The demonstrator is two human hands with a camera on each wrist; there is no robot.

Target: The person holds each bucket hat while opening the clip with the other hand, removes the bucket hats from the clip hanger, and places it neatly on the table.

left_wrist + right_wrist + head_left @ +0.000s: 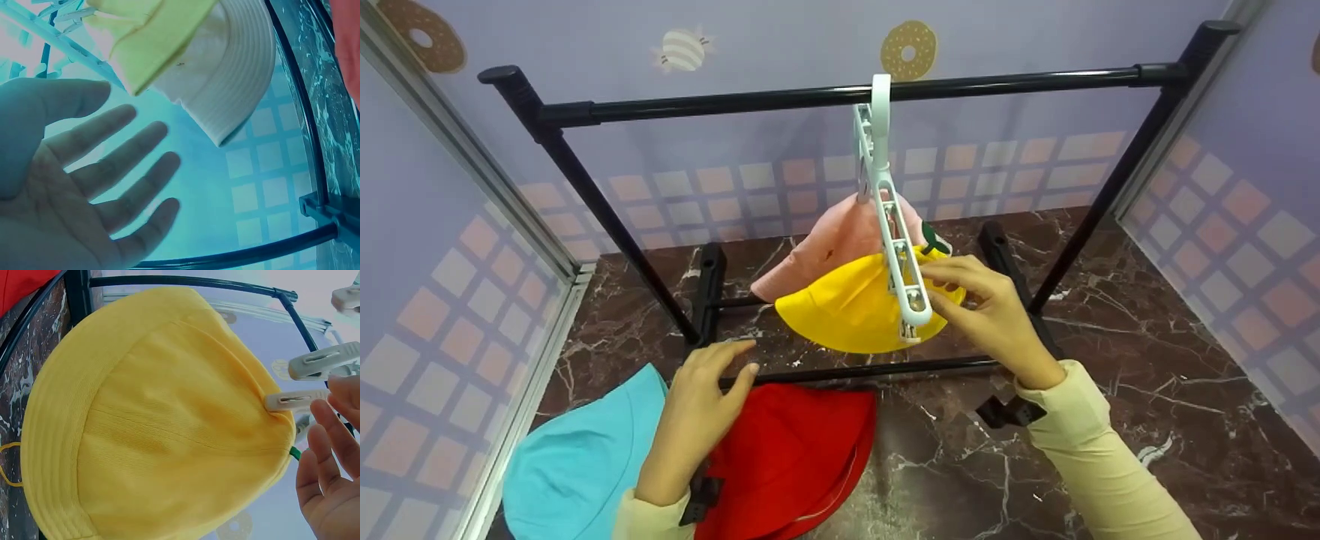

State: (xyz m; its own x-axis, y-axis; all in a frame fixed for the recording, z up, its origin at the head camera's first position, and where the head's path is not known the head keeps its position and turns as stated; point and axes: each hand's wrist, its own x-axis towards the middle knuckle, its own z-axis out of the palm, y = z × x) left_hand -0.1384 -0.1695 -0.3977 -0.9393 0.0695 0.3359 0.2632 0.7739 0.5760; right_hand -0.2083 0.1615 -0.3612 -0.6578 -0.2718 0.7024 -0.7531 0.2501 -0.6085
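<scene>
**While the yellow hat hangs from its clip, the left hand waits empty**

Where the dark marbled surface (952, 480) meets the left panel, a light-blue bucket hat (574, 461) lies slack. Left hand (697, 409) next: fingers apart, loosely bent, nothing held. Red hat (799, 450) just right of it, lying flat, brim forward.

Mid-frame, a pink hat (829, 251) hangs behind a yellow bucket hat (847, 307). Both hang under a pale clip hanger (880, 124), hooked over the top rail (697, 106) of a black rack. Yellow hat: near end of hanger, brim down, green leaf trim (934, 238) at crown. A white clip (292, 401) bites a fold near the crown top.

Right hand (982, 319) at far right, fingertips close to that clip; cannot tell whether thumb and finger actually pinch it.

Handling, judged by eye: yellow hat light, soft, floppy crown; stitched brim somewhat stiffer. Woven cloth, little slip, not fragile. Best hold: pinch the gathered crown just below the clip; tugging the brim might drag the fold loose.
</scene>
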